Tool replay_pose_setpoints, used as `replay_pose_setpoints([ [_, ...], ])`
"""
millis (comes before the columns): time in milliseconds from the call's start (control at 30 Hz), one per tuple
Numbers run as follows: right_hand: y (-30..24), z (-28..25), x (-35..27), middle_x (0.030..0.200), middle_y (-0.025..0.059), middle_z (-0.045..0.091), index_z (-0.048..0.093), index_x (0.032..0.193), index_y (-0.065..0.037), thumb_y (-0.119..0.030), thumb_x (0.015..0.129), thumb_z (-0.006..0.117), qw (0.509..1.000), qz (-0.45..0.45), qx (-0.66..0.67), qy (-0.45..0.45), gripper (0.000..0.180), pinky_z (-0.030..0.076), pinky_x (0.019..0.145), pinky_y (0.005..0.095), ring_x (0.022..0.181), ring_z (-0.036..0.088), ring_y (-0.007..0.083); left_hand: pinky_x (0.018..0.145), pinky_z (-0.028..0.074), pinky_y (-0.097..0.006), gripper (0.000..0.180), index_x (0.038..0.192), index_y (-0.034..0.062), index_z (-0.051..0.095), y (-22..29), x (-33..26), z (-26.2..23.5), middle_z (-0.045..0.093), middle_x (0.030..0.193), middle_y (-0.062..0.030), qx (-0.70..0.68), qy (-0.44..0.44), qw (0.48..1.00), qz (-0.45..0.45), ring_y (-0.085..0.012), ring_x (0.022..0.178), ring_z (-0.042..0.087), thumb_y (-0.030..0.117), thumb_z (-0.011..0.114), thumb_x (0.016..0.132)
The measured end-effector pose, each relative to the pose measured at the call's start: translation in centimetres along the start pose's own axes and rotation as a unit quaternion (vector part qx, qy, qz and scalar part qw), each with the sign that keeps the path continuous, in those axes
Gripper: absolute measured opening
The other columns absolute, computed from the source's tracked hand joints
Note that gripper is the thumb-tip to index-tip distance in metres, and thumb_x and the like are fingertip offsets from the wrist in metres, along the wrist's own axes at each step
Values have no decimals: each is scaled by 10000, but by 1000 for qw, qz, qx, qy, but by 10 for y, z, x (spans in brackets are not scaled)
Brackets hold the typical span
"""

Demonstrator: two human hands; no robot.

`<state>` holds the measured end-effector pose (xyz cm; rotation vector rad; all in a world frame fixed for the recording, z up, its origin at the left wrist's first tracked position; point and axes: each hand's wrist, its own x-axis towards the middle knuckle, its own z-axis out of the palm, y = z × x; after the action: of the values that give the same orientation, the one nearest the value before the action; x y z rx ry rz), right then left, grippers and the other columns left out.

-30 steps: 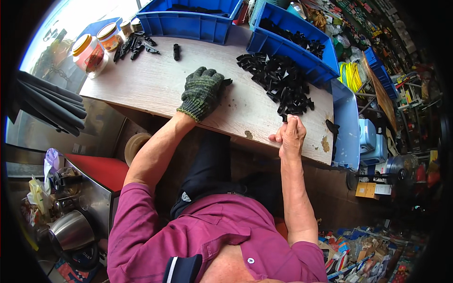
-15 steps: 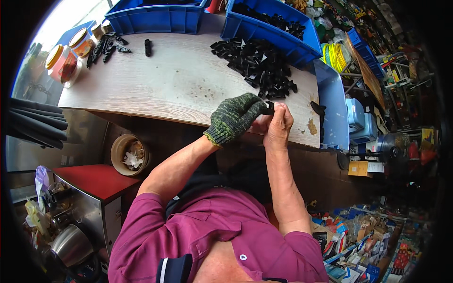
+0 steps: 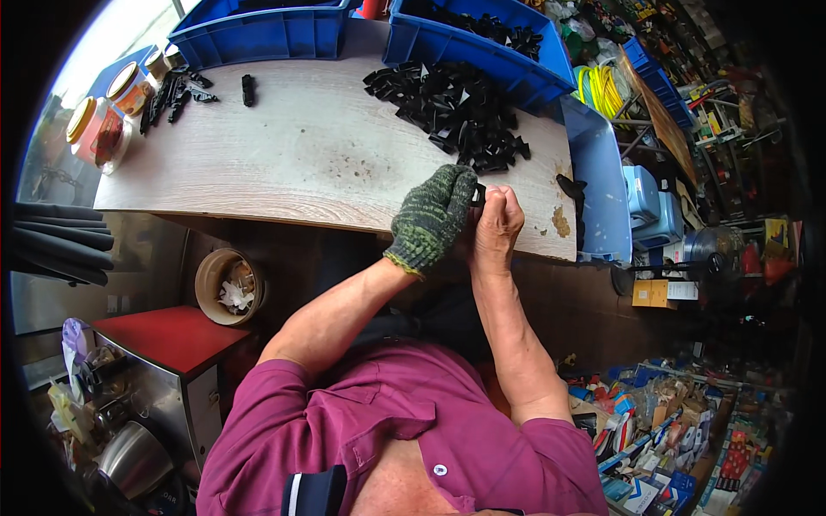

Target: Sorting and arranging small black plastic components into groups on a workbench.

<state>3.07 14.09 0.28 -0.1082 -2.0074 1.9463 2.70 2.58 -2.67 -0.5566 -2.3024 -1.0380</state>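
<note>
My left hand (image 3: 433,217), in a dark green knit glove, is closed around a small black plastic part (image 3: 478,194) at the table's front edge. Bare, my right hand (image 3: 497,222) pinches the same part from the other side, thumb uppermost. Only a bit of the part shows between the two hands; the fingers cover the rest. Just beyond them lies a heap of small black plastic pieces (image 3: 456,112) on the pale wood-grain table (image 3: 284,163). At the far left is a group of longer black parts (image 3: 172,96), with a single black part (image 3: 249,90) apart from it.
Two blue crates, a left one (image 3: 258,39) and a right one (image 3: 508,69) holding black pieces, stand at the back. Lidded jars (image 3: 90,129) sit at the left edge. A pale blue bin (image 3: 602,181) adjoins the table's right end. Below are a waste bucket (image 3: 206,288) and red-topped cabinet (image 3: 168,340).
The gloved left hand has turned more upright, and both hands have shifted slightly. The black part between them is less exposed. The whole view has moved a little.
</note>
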Motion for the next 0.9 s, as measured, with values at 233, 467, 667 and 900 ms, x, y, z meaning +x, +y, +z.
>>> replay_pose_setpoints([
  [233,-18,12,-5,536,-25,390,425,757,-89,-214,999,521,989,93,114,-15,288,495,412,298,406,391,80,795,522,-453,266,1167,44,641,-2,19,-37,635,1186,-182,-223,-91,927,-289,-372,1005,632,190,572,956],
  [467,0,-1,-1,564,-49,342,452,710,-133,-212,979,524,996,52,62,31,290,303,408,262,426,323,76,762,543,-441,359,1222,-4,586,2,4,4,628,1130,-205,8,39,998,-44,-383,915,641,-6,561,864],
  [667,-9,6,-8,563,-38,383,445,724,-113,-202,980,529,993,62,95,15,284,389,421,284,431,365,81,758,537,-466,407,1212,-9,584,-7,0,-10,625,1095,-214,44,40,998,4,-394,920,639,20,624,808],
  [900,4,0,-2,651,-84,331,430,695,-80,-127,954,555,998,-37,-7,51,290,255,545,256,641,275,39,778,540,-464,456,1210,-19,584,0,10,5,625,1128,-223,67,23,997,0,-400,952,640,36,660,764],
])
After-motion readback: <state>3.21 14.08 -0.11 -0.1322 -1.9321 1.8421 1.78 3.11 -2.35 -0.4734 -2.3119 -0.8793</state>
